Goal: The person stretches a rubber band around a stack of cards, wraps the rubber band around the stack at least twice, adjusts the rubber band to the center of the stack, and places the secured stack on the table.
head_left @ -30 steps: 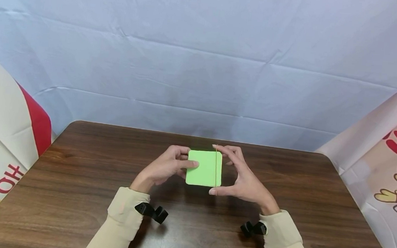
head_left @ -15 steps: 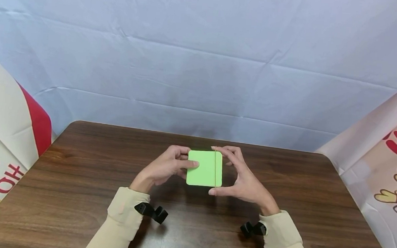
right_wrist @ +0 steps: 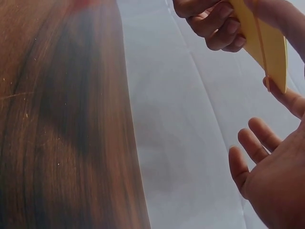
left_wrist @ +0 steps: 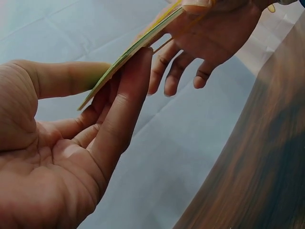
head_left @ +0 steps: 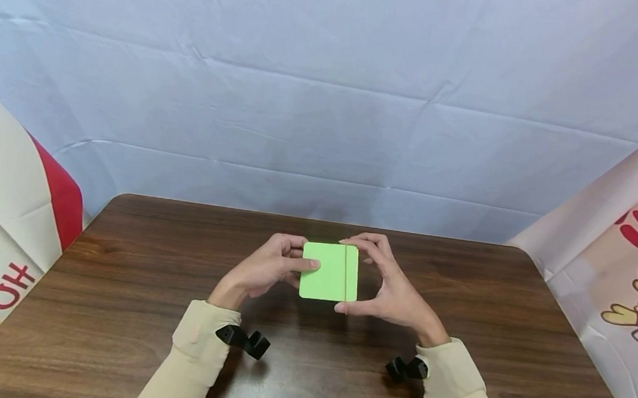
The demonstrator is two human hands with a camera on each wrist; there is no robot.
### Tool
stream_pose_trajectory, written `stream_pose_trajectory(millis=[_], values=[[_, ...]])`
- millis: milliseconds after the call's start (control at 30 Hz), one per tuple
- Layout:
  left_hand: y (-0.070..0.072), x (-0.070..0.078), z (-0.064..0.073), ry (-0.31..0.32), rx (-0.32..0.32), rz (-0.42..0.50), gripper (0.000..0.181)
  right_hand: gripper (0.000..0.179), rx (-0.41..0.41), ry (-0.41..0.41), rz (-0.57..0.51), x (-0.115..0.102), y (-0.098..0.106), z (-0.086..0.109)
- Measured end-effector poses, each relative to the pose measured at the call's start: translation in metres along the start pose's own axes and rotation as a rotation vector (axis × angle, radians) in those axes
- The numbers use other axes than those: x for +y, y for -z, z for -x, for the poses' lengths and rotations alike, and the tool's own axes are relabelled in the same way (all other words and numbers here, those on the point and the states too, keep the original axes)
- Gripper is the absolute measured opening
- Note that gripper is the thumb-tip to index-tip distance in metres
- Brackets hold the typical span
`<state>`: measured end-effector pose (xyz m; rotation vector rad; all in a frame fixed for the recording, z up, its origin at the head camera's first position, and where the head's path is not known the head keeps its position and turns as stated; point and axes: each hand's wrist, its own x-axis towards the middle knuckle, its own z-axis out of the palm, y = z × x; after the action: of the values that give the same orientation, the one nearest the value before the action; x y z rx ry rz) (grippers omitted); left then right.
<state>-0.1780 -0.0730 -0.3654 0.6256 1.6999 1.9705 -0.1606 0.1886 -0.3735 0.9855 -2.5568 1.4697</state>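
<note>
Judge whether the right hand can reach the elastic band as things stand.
Probably yes: the right hand has thumb and index finger at opposite ends of the elastic band, nothing apparently blocking.

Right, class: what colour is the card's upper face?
Upper face: bright green, clearest in the head view.

Thin square card (head_left: 321, 274), rounded corners, green upper face, yellow underside, tilted, slim yellowish band (head_left: 345, 273), looped around card near its right edge
</note>
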Motion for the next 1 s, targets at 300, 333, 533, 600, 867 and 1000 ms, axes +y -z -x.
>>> stream_pose_trajectory(millis=[300, 333, 533, 600, 867, 1000], values=[[-0.0017, 0.0, -0.0001, -0.048, -0.017, -0.014, 0.025, 0.098, 0.001, 0.023, -0.006, -0.0021, -0.0013, -0.0004], [-0.0018, -0.0003, -0.0004, -0.049, -0.018, -0.014, 0.025, 0.099, 0.003, 0.022, -0.005, -0.002, -0.0017, -0.0004], [-0.0025, -0.0012, -0.0013, -0.065, -0.027, -0.022, 0.023, 0.105, 0.014, 0.032, -0.016, -0.0002, -0.0039, -0.0005], [-0.003, -0.0009, -0.001, -0.071, -0.029, -0.018, 0.022, 0.106, 0.016, 0.037, -0.027, 0.0002, -0.0043, -0.0004], [-0.0044, -0.0011, -0.0003, -0.103, -0.035, 0.012, 0.018, 0.104, 0.005, 0.025, -0.04, -0.0021, -0.0029, -0.0009], [-0.0056, -0.0012, -0.0008, -0.115, 0.006, 0.02, 0.018, 0.098, 0.001, 0.018, -0.06, -0.0017, -0.003, 0.0002]])
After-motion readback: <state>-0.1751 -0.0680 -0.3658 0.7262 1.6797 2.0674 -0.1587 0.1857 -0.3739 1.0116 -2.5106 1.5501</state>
